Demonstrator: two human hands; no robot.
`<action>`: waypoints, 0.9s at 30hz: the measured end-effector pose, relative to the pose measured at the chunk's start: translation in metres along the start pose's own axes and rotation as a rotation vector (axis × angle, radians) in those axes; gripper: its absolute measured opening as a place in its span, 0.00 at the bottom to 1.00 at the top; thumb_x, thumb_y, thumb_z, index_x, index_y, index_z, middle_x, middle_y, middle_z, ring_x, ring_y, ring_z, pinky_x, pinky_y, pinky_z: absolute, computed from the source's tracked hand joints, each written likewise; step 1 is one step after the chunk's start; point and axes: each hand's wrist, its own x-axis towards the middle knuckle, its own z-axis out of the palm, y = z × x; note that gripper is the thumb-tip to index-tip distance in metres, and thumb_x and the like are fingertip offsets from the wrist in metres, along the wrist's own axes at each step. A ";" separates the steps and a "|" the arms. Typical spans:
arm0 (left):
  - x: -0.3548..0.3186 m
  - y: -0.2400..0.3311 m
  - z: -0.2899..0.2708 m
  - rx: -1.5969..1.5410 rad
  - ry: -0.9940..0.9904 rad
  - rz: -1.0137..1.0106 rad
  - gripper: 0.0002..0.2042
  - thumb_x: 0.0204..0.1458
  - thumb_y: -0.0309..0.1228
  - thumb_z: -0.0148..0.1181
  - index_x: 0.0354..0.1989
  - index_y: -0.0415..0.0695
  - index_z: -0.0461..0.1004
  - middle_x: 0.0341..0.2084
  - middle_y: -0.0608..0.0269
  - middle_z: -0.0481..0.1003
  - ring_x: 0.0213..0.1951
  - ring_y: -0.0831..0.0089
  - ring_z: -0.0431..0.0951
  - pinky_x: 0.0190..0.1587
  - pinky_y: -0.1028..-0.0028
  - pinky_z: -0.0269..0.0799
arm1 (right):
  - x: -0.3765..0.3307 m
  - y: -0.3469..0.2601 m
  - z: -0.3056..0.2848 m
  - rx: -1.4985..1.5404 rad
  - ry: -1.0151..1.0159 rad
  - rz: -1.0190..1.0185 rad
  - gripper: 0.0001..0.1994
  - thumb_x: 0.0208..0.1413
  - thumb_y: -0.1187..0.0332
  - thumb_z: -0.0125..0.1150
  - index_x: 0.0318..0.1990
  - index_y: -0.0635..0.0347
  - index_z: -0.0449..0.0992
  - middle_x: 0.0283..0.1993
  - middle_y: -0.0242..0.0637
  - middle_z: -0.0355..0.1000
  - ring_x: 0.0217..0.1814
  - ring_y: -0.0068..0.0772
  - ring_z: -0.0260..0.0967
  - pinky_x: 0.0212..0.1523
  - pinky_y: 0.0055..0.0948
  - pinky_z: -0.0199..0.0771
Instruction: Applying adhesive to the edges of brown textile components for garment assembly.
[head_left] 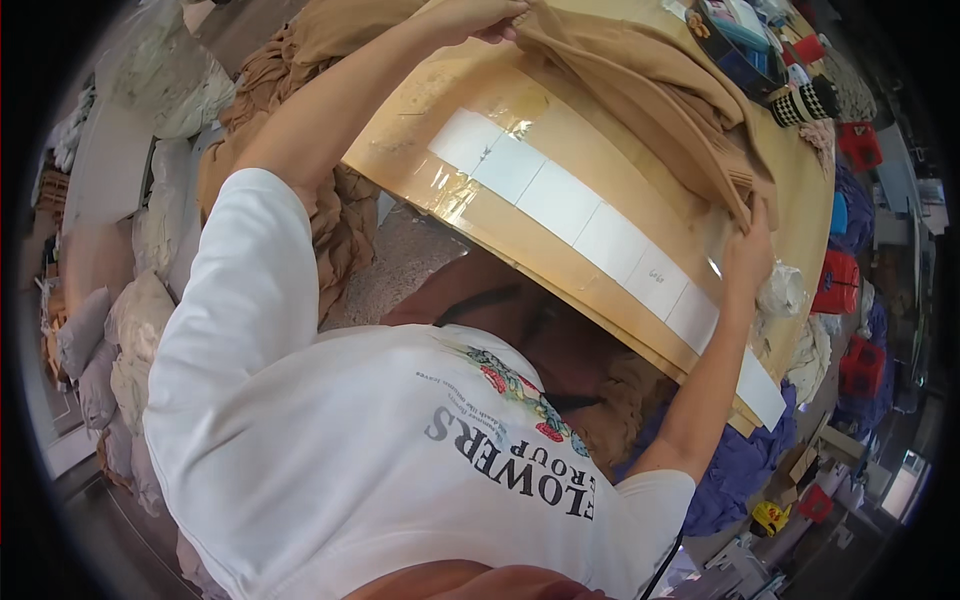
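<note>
A piece of tan-brown cloth stretches between my two hands over the wooden work table. At the far edge of the view my left hand pinches one end of it, its fingers closed. My right hand grips the other end by the table's right side, with the cloth hanging in folds between. On the table, under clear tape, a row of white paper cards runs along the near side, below the cloth.
Heaped brown cloth lies left of the table. A round dark tray and a checkered cup stand at the far right. Purple cloth bulges below the right corner. Red containers and stuffed bags flank the table.
</note>
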 end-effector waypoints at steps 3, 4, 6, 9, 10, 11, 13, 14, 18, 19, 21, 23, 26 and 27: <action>-0.046 -0.018 -0.016 -0.003 -0.323 -0.004 0.07 0.53 0.34 0.54 0.32 0.44 0.70 0.19 0.74 0.70 0.18 0.88 0.69 0.19 0.89 0.66 | -0.041 0.021 -0.026 0.234 -0.228 0.332 0.22 0.53 0.75 0.44 0.58 0.56 0.60 0.33 0.42 0.70 0.28 0.36 0.67 0.29 0.33 0.69; -0.050 -0.035 -0.019 -0.025 -0.384 -0.130 0.06 0.52 0.33 0.55 0.34 0.44 0.71 0.21 0.74 0.71 0.19 0.88 0.70 0.20 0.89 0.67 | -0.058 0.034 -0.026 0.528 -0.373 0.519 0.22 0.53 0.75 0.43 0.58 0.56 0.61 0.33 0.38 0.70 0.27 0.28 0.66 0.26 0.29 0.69; -0.070 -0.054 -0.012 -0.033 -0.424 -0.194 0.07 0.51 0.32 0.57 0.36 0.44 0.71 0.22 0.74 0.72 0.19 0.88 0.70 0.21 0.88 0.68 | -0.087 0.053 -0.024 0.969 -0.500 0.674 0.21 0.54 0.77 0.45 0.57 0.58 0.61 0.33 0.31 0.67 0.29 0.17 0.63 0.28 0.22 0.67; -0.078 -0.067 -0.008 -0.068 -0.429 -0.218 0.07 0.50 0.29 0.58 0.37 0.45 0.71 0.24 0.74 0.72 0.20 0.88 0.71 0.22 0.88 0.69 | -0.104 0.073 -0.024 1.395 -0.572 0.624 0.20 0.53 0.78 0.47 0.55 0.60 0.62 0.37 0.31 0.68 0.35 0.20 0.65 0.35 0.25 0.68; -0.079 -0.072 -0.009 -0.073 -0.421 -0.219 0.07 0.50 0.29 0.58 0.37 0.45 0.71 0.24 0.74 0.72 0.20 0.88 0.71 0.22 0.88 0.69 | -0.107 0.076 -0.024 1.394 -0.581 0.618 0.20 0.53 0.78 0.47 0.55 0.60 0.62 0.37 0.31 0.68 0.35 0.20 0.65 0.35 0.25 0.68; -0.077 -0.076 -0.010 -0.096 -0.436 -0.227 0.07 0.49 0.28 0.57 0.37 0.44 0.71 0.24 0.72 0.73 0.20 0.87 0.71 0.23 0.87 0.69 | -0.108 0.066 -0.029 1.412 -0.543 0.605 0.18 0.54 0.77 0.48 0.54 0.62 0.63 0.40 0.33 0.68 0.37 0.20 0.65 0.37 0.24 0.68; -0.078 -0.083 -0.014 -0.120 -0.443 -0.233 0.07 0.48 0.27 0.57 0.36 0.43 0.70 0.24 0.71 0.73 0.21 0.85 0.71 0.23 0.86 0.69 | -0.108 0.061 -0.029 1.434 -0.510 0.584 0.17 0.55 0.76 0.48 0.53 0.63 0.63 0.44 0.35 0.68 0.40 0.20 0.65 0.40 0.24 0.67; -0.081 -0.085 -0.014 -0.132 -0.436 -0.245 0.07 0.48 0.26 0.57 0.36 0.43 0.70 0.24 0.71 0.73 0.21 0.85 0.71 0.23 0.86 0.70 | -0.110 0.066 -0.028 1.397 -0.432 0.646 0.16 0.55 0.75 0.50 0.52 0.63 0.65 0.45 0.35 0.68 0.41 0.20 0.65 0.40 0.23 0.67; -0.081 -0.090 -0.015 -0.151 -0.453 -0.273 0.08 0.48 0.23 0.57 0.38 0.43 0.70 0.26 0.72 0.72 0.22 0.85 0.72 0.25 0.86 0.70 | -0.120 0.099 -0.005 0.996 -0.271 0.511 0.12 0.54 0.73 0.54 0.46 0.63 0.71 0.43 0.33 0.70 0.41 0.18 0.65 0.39 0.17 0.65; -0.081 -0.093 -0.015 -0.152 -0.451 -0.274 0.08 0.48 0.23 0.57 0.38 0.43 0.70 0.26 0.72 0.72 0.22 0.85 0.72 0.25 0.86 0.70 | -0.122 0.102 -0.001 0.997 -0.273 0.510 0.12 0.54 0.73 0.54 0.46 0.63 0.71 0.43 0.33 0.70 0.41 0.18 0.65 0.39 0.17 0.65; -0.082 -0.098 -0.014 -0.130 -0.436 -0.248 0.08 0.48 0.24 0.57 0.38 0.43 0.70 0.26 0.71 0.72 0.22 0.86 0.71 0.25 0.86 0.70 | -0.123 0.096 0.005 0.879 -0.286 0.459 0.08 0.53 0.74 0.55 0.39 0.65 0.75 0.35 0.27 0.69 0.33 0.15 0.61 0.34 0.13 0.61; -0.085 -0.100 -0.010 0.003 -0.389 -0.185 0.09 0.47 0.23 0.57 0.37 0.41 0.70 0.26 0.70 0.72 0.22 0.84 0.71 0.26 0.85 0.70 | -0.123 0.093 0.006 0.878 -0.260 0.422 0.08 0.53 0.75 0.54 0.40 0.64 0.74 0.34 0.26 0.68 0.31 0.14 0.60 0.30 0.12 0.58; -0.084 -0.103 0.003 0.332 -0.332 0.037 0.11 0.44 0.24 0.57 0.37 0.37 0.69 0.25 0.66 0.73 0.23 0.80 0.72 0.28 0.81 0.70 | -0.125 0.094 -0.001 0.817 -0.256 0.448 0.08 0.53 0.75 0.54 0.40 0.64 0.74 0.34 0.26 0.69 0.32 0.14 0.60 0.31 0.12 0.59; -0.081 -0.102 0.010 0.524 -0.314 0.200 0.12 0.43 0.24 0.57 0.37 0.35 0.69 0.25 0.64 0.73 0.24 0.77 0.72 0.29 0.78 0.69 | -0.126 0.096 -0.002 0.829 -0.230 0.462 0.08 0.53 0.74 0.54 0.40 0.65 0.74 0.34 0.27 0.69 0.32 0.13 0.61 0.31 0.12 0.59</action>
